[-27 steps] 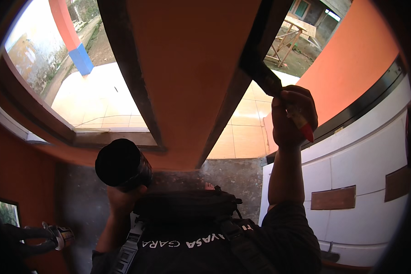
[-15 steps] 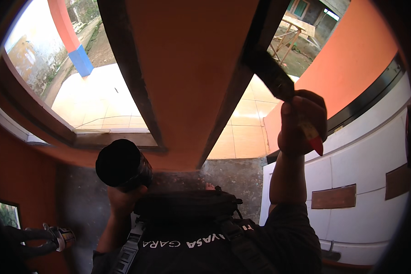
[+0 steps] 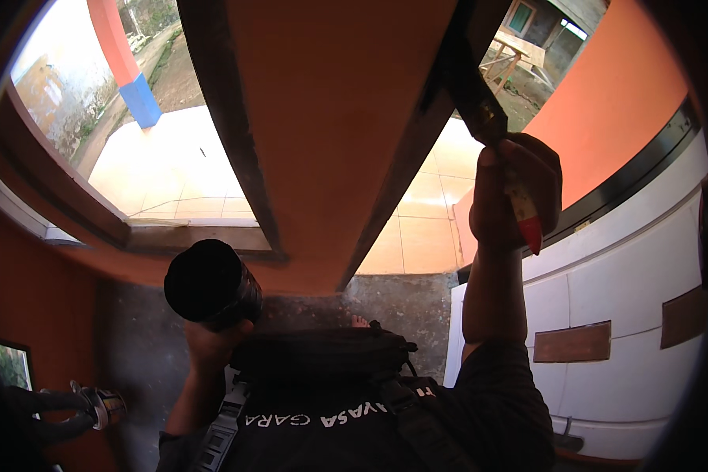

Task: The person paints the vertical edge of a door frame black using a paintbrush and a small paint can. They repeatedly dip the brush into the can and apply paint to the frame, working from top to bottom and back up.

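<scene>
My right hand (image 3: 523,189), raised at the upper right, is closed round the handle of a paintbrush (image 3: 480,110). The handle has a red end, and the dark bristles point up and away, against the dark door frame (image 3: 397,200) as far as I can make out. Low on the left, my left hand (image 3: 212,344) grips a dark cylindrical can (image 3: 204,282) from below. Its round top looks black, and shadow hides what is inside.
An orange wall strip (image 3: 315,141) stands between the doorway and a dark-framed window (image 3: 197,240). At the right is a white door (image 3: 582,299) with brown panels. A metal-and-dark object (image 3: 106,407) sits at the lower left above the grey floor (image 3: 149,338).
My right hand and the paintbrush have shifted slightly upward, with the brush turned a little more upright along the frame. My left hand and the can stay in place.
</scene>
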Demonstrator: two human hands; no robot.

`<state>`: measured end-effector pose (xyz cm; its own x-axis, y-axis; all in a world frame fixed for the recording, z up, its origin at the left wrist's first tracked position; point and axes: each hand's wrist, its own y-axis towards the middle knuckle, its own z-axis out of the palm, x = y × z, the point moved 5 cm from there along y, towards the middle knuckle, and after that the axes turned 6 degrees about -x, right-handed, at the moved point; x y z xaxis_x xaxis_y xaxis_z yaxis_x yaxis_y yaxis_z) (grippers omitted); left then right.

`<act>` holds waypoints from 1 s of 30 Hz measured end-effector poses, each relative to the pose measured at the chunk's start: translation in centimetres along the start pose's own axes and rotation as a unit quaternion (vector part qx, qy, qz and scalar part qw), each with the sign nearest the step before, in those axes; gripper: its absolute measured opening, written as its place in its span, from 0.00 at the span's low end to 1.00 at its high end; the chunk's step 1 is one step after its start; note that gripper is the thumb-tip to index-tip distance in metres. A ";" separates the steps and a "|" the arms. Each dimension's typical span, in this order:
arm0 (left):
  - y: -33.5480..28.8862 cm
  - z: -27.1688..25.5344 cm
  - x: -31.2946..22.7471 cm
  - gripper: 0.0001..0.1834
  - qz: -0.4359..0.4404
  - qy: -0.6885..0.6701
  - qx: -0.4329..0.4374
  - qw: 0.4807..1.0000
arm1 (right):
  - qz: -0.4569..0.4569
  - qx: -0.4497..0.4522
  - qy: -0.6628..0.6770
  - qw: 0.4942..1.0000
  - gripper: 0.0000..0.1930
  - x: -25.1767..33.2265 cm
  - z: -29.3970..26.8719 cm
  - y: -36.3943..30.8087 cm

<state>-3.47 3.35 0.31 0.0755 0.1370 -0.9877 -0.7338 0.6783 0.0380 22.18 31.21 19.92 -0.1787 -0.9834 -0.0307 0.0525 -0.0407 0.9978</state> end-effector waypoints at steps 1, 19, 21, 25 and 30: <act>0.0 -0.1 0.0 0.41 0.004 0.005 0.001 1.000 | 0.007 0.000 0.003 1.000 0.15 0.2 0.1 -0.1; 0.2 0.2 -0.4 0.41 0.016 -0.007 0.003 1.000 | 0.012 0.048 0.006 0.999 0.15 1.6 0.9 -1.9; 0.1 0.2 -0.4 0.41 0.016 -0.009 0.001 1.000 | 0.012 0.052 0.007 0.999 0.15 1.7 0.9 -2.0; 0.0 0.1 -0.4 0.40 0.014 -0.010 0.000 1.000 | 0.022 0.061 0.013 0.998 0.16 1.8 0.9 -2.5; -0.1 -0.1 -0.3 0.40 0.007 -0.001 -0.003 1.000 | 0.029 0.071 0.019 0.997 0.15 2.0 0.9 -3.2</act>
<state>-3.52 3.14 0.63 0.0670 0.1475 -0.9868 -0.7384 0.6724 0.0504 20.75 29.56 16.69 -0.1427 -0.9894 0.0276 -0.0778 0.0390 0.9962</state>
